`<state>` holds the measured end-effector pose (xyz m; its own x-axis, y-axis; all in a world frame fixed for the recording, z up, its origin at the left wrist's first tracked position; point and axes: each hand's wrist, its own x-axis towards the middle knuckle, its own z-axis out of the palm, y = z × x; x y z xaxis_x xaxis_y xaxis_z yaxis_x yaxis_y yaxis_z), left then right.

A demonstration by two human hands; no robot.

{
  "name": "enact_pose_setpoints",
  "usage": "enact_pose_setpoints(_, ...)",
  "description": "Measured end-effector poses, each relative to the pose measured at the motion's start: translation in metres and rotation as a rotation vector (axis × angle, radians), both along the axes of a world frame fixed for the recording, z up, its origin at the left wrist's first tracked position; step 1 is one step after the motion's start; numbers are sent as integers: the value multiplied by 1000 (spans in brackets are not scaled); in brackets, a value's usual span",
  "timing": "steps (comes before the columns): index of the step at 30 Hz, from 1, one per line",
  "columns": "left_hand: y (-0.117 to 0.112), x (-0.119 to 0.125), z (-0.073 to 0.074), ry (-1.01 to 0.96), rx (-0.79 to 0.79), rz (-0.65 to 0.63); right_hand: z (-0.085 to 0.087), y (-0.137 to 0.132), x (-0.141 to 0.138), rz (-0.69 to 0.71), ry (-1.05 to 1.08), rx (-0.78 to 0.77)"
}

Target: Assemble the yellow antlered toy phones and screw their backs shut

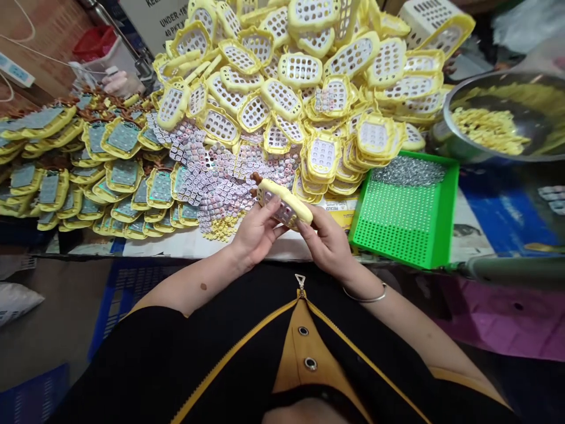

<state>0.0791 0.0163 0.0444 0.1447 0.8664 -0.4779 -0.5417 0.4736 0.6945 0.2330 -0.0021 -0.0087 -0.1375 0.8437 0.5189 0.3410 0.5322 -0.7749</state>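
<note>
Between my two hands, just above the table's front edge, is a yellow toy phone shell (289, 203) with a keypad in its face and brown bits at its upper left end. My left hand (258, 232) grips its left side, thumb over the keypad. The fingers of my right hand (326, 238) are closed on its lower right end. Behind my hands lies a heap of pale printed keypad sheets (233, 171). Small yellow pieces (220, 228) are scattered left of my left hand.
Yellow shells with white perforated faces (300, 69) pile up at the back. Shells with greenish circuit boards (123, 135) are stacked left. A green basket (357, 227) with small metal parts (410, 171) stands right, near a metal bowl (448, 112) of yellow pieces.
</note>
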Motion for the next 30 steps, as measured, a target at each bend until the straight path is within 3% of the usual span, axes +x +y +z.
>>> enact_pose_setpoints(4, -2, -2, -1, -7, 16, 32, -6, -2, -3, 6, 33, -64)
enact_pose_setpoints(12, -2, -9, -1, -32, 68, 23, 3, -6, -11, -31, -42, 39)
enact_pose_setpoints(20, -7, -15, 3, 43, 96, -132, 0, -7, -9, -41, -141, 152)
enact_pose_setpoints(30, -9, -24, -1, 111, 148, -165, 3, -13, -4, 10, -218, 214)
